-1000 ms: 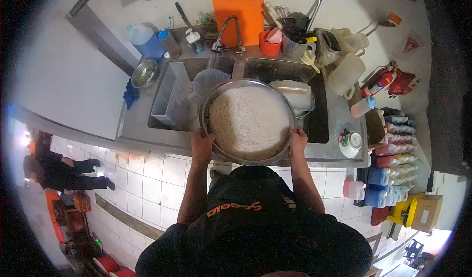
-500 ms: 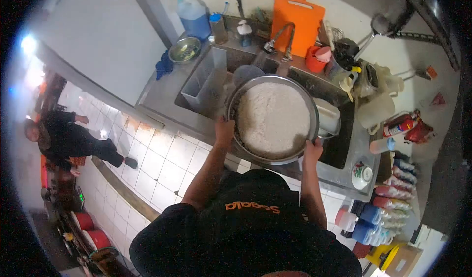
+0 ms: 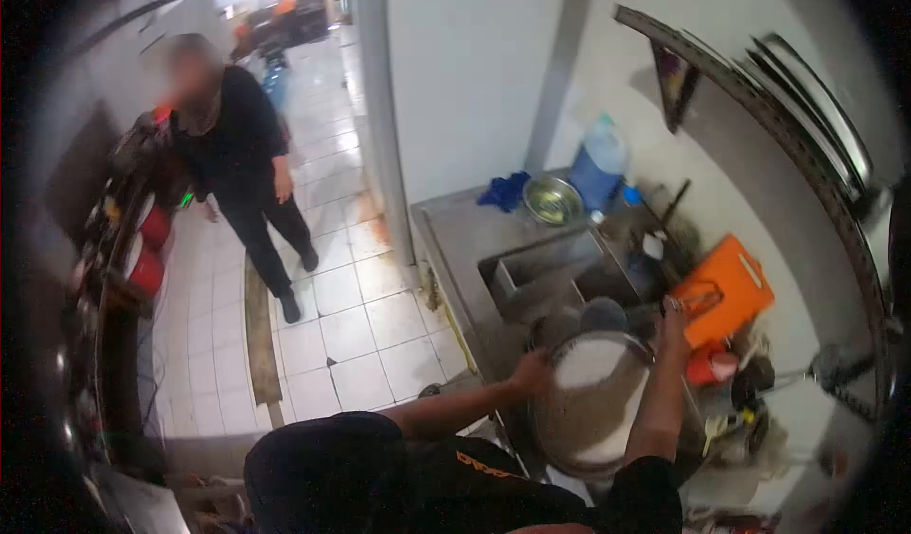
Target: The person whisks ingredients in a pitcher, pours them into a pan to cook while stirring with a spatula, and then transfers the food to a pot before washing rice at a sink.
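Observation:
A large metal bowl full of white rice sits tilted over the steel sink. My left hand grips its near-left rim. My right hand is raised at the bowl's far rim, close to the tap in front of the orange cutting board. Blur hides whether that hand holds the rim or the tap. My black-shirted body fills the bottom of the view.
A person in black stands on the tiled floor to the left. On the counter are a small metal bowl, a blue cloth and a blue jug. A grey tub lies in the sink, with a red cup nearby.
My head has swung left, so the sink now sits at the right and the person in black is much nearer. My right hand has moved from the bowl's near rim up toward the tap.

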{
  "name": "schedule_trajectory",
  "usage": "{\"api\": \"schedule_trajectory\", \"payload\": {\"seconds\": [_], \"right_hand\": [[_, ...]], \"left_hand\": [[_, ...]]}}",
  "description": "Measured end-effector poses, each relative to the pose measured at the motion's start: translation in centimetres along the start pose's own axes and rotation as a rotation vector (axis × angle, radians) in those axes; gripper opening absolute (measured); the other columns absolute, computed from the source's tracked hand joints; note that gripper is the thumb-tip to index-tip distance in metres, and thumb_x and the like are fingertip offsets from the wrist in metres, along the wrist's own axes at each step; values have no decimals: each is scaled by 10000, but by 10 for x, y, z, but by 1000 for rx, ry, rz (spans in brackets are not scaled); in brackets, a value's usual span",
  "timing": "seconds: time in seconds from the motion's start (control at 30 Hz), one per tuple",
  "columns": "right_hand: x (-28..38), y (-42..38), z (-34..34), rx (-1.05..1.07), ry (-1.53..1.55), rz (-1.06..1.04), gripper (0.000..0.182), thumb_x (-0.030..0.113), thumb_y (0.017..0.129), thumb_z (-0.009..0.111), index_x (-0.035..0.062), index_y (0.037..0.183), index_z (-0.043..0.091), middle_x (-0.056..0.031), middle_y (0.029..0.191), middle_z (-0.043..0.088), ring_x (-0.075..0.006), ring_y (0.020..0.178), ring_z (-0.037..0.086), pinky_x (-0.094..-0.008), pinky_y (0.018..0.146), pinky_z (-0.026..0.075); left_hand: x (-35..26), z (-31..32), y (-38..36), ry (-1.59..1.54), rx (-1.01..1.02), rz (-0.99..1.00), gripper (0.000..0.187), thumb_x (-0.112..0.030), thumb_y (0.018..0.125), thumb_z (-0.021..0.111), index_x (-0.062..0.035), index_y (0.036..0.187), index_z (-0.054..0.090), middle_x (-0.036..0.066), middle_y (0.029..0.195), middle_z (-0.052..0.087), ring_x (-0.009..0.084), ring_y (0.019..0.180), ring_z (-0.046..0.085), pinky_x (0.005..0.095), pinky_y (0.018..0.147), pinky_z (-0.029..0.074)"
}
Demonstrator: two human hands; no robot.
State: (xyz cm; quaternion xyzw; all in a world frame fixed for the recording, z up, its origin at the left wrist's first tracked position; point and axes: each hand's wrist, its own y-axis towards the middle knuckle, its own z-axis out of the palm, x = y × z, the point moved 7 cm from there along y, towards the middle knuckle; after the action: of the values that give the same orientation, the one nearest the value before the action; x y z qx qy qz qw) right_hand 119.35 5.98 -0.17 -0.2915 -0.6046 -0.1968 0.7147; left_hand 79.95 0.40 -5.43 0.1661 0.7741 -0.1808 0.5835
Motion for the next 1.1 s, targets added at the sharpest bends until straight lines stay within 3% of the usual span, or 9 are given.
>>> {"api": "schedule_trajectory", "payload": {"seconds": [0.17,0.23,0.3,0.33,0.4,0.5,0.9,0.93,1.1], "right_hand": [[-42,76,-42,-275,-343,-173,544,307,839,579,43,1272,380,-163,1203,448,-293,1028,480,-422,798,446],[-18,43,-43,-293,-447,-230,607,409,867,535,-40,1253,402,-228,1157,524,-337,960,553,-413,756,452],[26,-4,-25,-121,-538,-311,326,211,846,585,4,1088,516,-91,923,530,-197,831,514,-329,708,444],[78,-92,18,-63,-504,-94,501,361,854,571,-25,1161,486,-144,1009,593,-253,868,577,-369,727,464],[36,-54,-24,39,-134,-172,337,271,857,582,4,1059,540,-91,900,567,-148,812,546,-282,626,457],[71,-120,-16,74,-74,-26,496,304,859,566,40,1259,437,-59,1255,476,-178,1156,435,-352,922,378],[68,-120,-53,51,16,-44,411,184,826,625,72,1195,485,8,991,565,-99,781,536,-230,679,430],[75,-129,-52,-16,-11,-24,373,227,809,638,83,1136,530,-23,1053,573,-160,944,523,-293,819,408],[61,-117,-51,58,3,-43,407,224,798,644,75,1155,517,-26,1059,572,-160,950,520,-307,814,400]], "left_hand": [[-17,-10,-31,106,89,-258,304,-162,772,569,24,1011,540,225,955,591,373,945,559,438,823,427],[-15,-22,-49,67,-124,-63,337,-191,764,582,14,1028,541,224,973,589,361,966,556,432,828,425],[-11,-25,-53,71,-82,-101,358,-211,757,592,11,1033,539,226,985,586,364,976,553,432,833,424],[-10,-24,-53,69,-37,-124,379,-230,750,603,7,1038,537,227,998,583,366,986,549,432,837,423],[8,-13,-42,222,-50,46,407,-250,733,619,-5,1048,539,223,974,596,366,946,568,439,803,442],[27,-20,-49,322,22,-190,411,-248,721,632,-32,1061,552,205,869,621,344,792,607,430,682,480],[-26,-34,-58,-22,-47,-80,232,-84,713,562,20,916,523,105,739,551,211,657,552,351,591,435],[-25,-32,-63,-136,-31,-286,229,-73,711,552,11,923,522,88,727,541,194,655,540,349,586,433],[12,-33,-49,-34,-123,-121,219,-66,703,546,10,906,517,99,731,544,195,668,535,354,610,435]]}}
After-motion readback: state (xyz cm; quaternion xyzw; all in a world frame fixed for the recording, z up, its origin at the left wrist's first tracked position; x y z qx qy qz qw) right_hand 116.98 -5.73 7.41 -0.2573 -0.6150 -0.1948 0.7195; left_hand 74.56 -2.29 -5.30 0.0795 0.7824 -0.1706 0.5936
